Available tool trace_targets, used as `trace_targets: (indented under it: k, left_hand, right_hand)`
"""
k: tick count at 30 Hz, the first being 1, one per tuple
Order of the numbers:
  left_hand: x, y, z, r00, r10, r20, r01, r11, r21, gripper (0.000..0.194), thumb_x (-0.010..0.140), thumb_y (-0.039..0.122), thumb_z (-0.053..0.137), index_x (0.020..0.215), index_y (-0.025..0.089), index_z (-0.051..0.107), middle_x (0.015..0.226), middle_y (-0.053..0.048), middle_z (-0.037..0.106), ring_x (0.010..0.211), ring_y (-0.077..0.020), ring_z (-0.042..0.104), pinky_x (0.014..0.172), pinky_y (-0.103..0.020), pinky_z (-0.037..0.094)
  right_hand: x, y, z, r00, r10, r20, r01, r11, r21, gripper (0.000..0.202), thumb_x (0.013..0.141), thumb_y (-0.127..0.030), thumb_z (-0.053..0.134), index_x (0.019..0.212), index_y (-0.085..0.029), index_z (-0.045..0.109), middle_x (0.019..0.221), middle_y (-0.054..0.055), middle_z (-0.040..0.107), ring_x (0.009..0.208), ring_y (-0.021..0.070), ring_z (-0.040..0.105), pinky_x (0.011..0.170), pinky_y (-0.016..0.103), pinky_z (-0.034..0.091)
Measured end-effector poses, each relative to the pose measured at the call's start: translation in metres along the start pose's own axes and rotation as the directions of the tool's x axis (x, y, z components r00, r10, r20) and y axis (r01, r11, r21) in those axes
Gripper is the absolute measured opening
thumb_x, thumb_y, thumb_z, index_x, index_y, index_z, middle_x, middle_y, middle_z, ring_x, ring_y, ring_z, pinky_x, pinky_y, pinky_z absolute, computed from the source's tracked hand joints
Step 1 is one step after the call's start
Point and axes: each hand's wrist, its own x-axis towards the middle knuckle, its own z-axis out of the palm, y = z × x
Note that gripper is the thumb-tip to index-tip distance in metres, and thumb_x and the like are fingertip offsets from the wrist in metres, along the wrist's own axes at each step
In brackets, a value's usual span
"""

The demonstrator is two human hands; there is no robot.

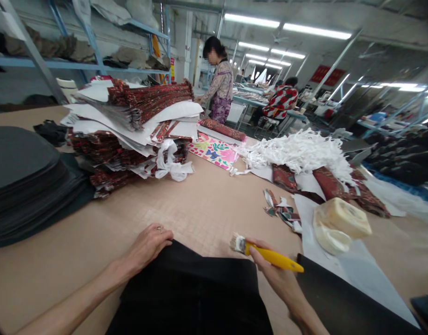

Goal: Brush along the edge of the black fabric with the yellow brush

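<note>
My left hand [148, 246] is closed on the upper left corner of a black sheet of material [203, 295], which lies on the brown-covered table in front of me. My right hand [274, 275] grips a paintbrush [278, 260] by its yellow handle. The bristles point left, coated in something white, and sit just beyond the sheet's right part. Farther right is a cream-coloured tub [346, 221], smeared and irregular, standing on white paper [365, 267]. Another black piece [343, 298] lies below it, partly behind my right forearm.
Stacked dark rounded panels [22, 163] stand at left. Bundled red patterned pieces with white sheets [130, 125] rise behind them. White strips [297, 151], red patterned rolls [327, 181] and scraps [280, 209] lie toward the right. One person [221, 83] stands beyond the table.
</note>
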Motion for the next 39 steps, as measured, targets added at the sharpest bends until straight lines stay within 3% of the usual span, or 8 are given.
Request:
trace_targets:
  k: [6,12,17,21,24,30,33,39]
  left_hand:
    - [-0.015,0.003,-0.004,0.988,0.056,-0.147,-0.055,0.998,0.01,0.018,0.093,0.016,0.043,0.088,0.02,0.059,0.106,-0.004,0.061,0.104,-0.0207,0.051,0.092,-0.036,0.034]
    - [-0.013,0.004,-0.002,0.989,-0.069,-0.127,0.057,0.994,-0.094,0.016,0.085,0.006,0.045,0.077,0.018,0.053,0.083,-0.002,0.059,0.083,-0.0185,0.052,0.081,-0.034,0.035]
    - [-0.016,0.018,-0.021,0.995,-0.031,-0.094,0.015,0.986,-0.165,0.016,0.083,0.006,0.046,0.076,0.019,0.052,0.077,0.0,0.059,0.078,-0.0165,0.054,0.078,-0.031,0.036]
    - [-0.046,0.047,-0.053,0.989,0.151,0.001,-0.145,0.954,-0.261,0.024,0.086,0.005,0.035,0.081,0.02,0.052,0.091,-0.002,0.062,0.09,-0.0172,0.055,0.088,-0.032,0.037]
    - [-0.067,0.06,-0.062,0.976,0.172,0.134,-0.125,0.945,-0.303,0.02,0.086,0.011,0.041,0.093,0.023,0.056,0.104,-0.003,0.062,0.1,-0.0194,0.054,0.094,-0.033,0.038]
    - [-0.056,0.048,-0.029,0.986,-0.133,0.099,0.152,0.965,-0.213,0.024,0.089,0.014,0.039,0.102,0.022,0.057,0.097,-0.005,0.061,0.087,-0.0183,0.057,0.08,-0.029,0.048]
    - [-0.053,0.047,-0.017,0.979,-0.168,0.119,0.176,0.983,-0.059,0.021,0.086,0.01,0.045,0.098,0.019,0.06,0.105,-0.007,0.061,0.097,-0.0226,0.056,0.093,-0.037,0.045]
    - [-0.063,0.05,-0.019,0.948,-0.275,0.162,0.273,0.961,0.036,0.035,0.09,0.02,0.048,0.122,0.007,0.054,0.127,-0.017,0.053,0.121,-0.0285,0.047,0.104,-0.04,0.04]
  right_hand:
    - [0.007,-0.001,0.01,0.999,0.032,-0.015,-0.032,0.999,-0.003,0.034,0.077,-0.047,0.059,0.094,-0.021,0.073,0.063,0.001,0.069,0.051,0.0153,0.061,0.051,0.024,0.053]
    - [0.0,-0.01,0.028,0.991,-0.053,0.122,0.054,0.999,0.001,0.027,0.075,-0.046,0.059,0.081,-0.025,0.074,0.085,0.002,0.075,0.081,0.0217,0.07,0.077,0.031,0.056]
    - [-0.009,0.027,-0.035,0.977,-0.059,-0.207,0.007,0.969,-0.245,0.028,0.07,-0.05,0.061,0.072,-0.025,0.073,0.079,0.005,0.074,0.078,0.0276,0.069,0.073,0.035,0.056]
    - [-0.004,0.017,-0.059,0.96,-0.112,-0.255,0.015,0.935,-0.354,0.032,0.067,-0.051,0.064,0.083,-0.026,0.073,0.078,0.004,0.074,0.072,0.0254,0.068,0.067,0.032,0.056]
    - [0.0,-0.016,-0.033,0.973,-0.11,-0.206,0.047,0.956,-0.289,0.036,0.069,-0.053,0.061,0.091,-0.027,0.073,0.066,0.002,0.07,0.056,0.0206,0.064,0.059,0.029,0.055]
    - [0.012,-0.058,0.046,0.997,-0.064,0.035,0.067,0.995,-0.068,0.031,0.074,-0.049,0.059,0.089,-0.027,0.074,0.075,0.003,0.073,0.074,0.0225,0.069,0.065,0.027,0.057]
    - [0.021,-0.064,0.092,0.978,-0.124,0.167,0.12,0.992,0.038,0.03,0.075,-0.049,0.06,0.085,-0.024,0.074,0.084,0.005,0.074,0.079,0.0232,0.069,0.07,0.029,0.057]
    - [0.033,-0.088,0.172,0.913,-0.232,0.336,0.14,0.951,0.276,0.038,0.078,-0.051,0.058,0.093,-0.019,0.071,0.09,0.009,0.073,0.081,0.0233,0.069,0.072,0.033,0.057]
